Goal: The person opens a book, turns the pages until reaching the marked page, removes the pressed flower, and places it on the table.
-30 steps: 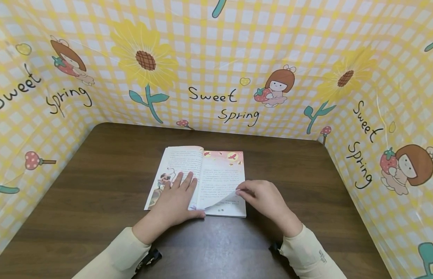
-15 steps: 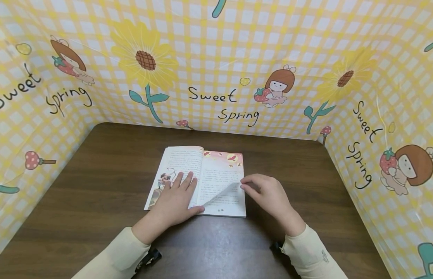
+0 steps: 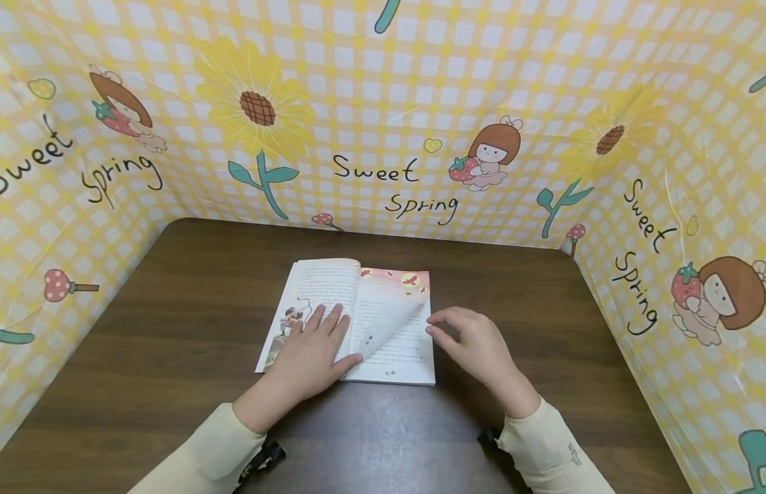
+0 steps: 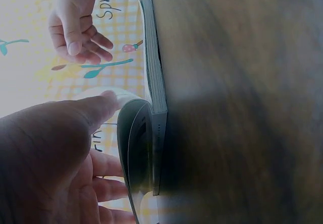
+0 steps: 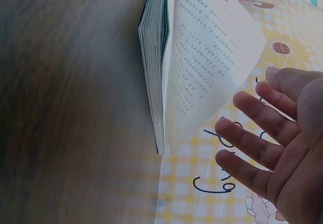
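head: open book [image 3: 348, 322] lies mid-table [image 3: 173, 329]; left hand [image 3: 308, 353] rests flat on its left page; right hand [image 3: 475, 346] relaxed, fingertips at lifted page [image 3: 391, 322] edge, grasp unclear.
left wrist: book [image 4: 154, 98] spine-on — thin, light, cover looks stiff.
right wrist: page [image 5: 207, 62] limp, tearable — take by free corner; right hand [image 5: 272, 138] fingers straight, holding nothing.

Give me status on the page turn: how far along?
About midway. Done: the book lies open on the table, and the page is lifted, curling leftward. In hand: the left hand presses the left side flat; the right hand is beside the page, fingers loose, apparently not gripping it. Left: the page is not yet flat on the left side.
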`<state>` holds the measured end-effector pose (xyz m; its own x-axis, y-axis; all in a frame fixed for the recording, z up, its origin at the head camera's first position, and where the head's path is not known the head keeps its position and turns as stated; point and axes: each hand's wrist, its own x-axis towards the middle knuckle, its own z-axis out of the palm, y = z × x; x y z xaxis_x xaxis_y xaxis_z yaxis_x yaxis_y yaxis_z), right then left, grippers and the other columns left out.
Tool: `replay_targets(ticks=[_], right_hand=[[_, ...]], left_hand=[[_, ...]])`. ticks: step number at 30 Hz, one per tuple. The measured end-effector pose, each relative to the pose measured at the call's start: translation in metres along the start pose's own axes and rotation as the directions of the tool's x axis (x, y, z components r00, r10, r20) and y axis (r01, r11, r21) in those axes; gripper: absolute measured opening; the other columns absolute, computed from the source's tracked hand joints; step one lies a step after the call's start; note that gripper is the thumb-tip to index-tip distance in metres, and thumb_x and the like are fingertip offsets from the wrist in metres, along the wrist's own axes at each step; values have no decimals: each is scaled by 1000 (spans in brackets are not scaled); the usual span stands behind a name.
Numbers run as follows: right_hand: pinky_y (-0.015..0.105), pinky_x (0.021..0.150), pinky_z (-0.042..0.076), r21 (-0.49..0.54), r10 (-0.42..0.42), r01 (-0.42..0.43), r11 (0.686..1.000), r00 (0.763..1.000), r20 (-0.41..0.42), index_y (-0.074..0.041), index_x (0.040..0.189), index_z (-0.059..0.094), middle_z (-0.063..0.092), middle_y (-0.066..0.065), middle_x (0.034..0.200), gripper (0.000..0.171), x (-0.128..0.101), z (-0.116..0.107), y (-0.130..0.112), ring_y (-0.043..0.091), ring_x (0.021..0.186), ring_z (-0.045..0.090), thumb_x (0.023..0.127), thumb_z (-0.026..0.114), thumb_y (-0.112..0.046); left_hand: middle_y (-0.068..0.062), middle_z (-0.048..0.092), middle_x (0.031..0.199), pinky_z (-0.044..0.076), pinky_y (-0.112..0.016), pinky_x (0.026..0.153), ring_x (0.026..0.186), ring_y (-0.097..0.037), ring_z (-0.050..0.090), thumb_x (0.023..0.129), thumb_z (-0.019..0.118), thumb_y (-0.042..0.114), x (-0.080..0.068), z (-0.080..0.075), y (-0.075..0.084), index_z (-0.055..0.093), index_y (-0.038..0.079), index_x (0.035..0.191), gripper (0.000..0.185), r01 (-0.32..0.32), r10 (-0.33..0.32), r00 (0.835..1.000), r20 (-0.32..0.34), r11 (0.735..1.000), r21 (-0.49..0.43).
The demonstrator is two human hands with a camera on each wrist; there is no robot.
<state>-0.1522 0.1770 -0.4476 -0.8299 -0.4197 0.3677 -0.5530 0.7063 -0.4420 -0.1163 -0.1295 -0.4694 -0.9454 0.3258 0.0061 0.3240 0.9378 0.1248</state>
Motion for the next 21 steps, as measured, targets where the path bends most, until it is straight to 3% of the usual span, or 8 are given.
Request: replay_targets(ticks=[6,14,17,21], right_hand=[[38,82,58,0,9,-9,1000,1000,18,-22,104,78,76,-9,104,13,-1,2,1,11,97,71,95,75,-31],[38,84,58,4,15,-16,1000,999,44,-20,104,78,75,-9,105,15,-1,3,4,11,99,71,97,72,-32],[38,84,57,3,21,-21,1000,998,53,-20,104,78,74,-10,105,14,0,4,5,10,99,70,98,72,-32],[37,83,58,4,24,-24,1000,998,61,-20,104,78,74,-10,105,14,0,5,5,10,98,70,98,72,-31]], left_hand=[[-17,39,162,36,-69,110,150,-43,35,102,52,57,1,0,0,46,7,154,72,8,-9,999,-33,999,-40],[-22,26,167,37,-70,108,151,-45,30,98,64,49,3,2,-2,9,13,166,95,22,-34,993,-113,993,-112],[-24,16,169,35,-70,110,152,-49,24,95,69,46,3,3,-3,10,14,166,98,4,-15,987,-160,998,-70],[-23,9,170,26,-70,115,155,-47,16,94,70,43,3,5,-5,21,17,165,90,-51,54,979,-197,998,23]])
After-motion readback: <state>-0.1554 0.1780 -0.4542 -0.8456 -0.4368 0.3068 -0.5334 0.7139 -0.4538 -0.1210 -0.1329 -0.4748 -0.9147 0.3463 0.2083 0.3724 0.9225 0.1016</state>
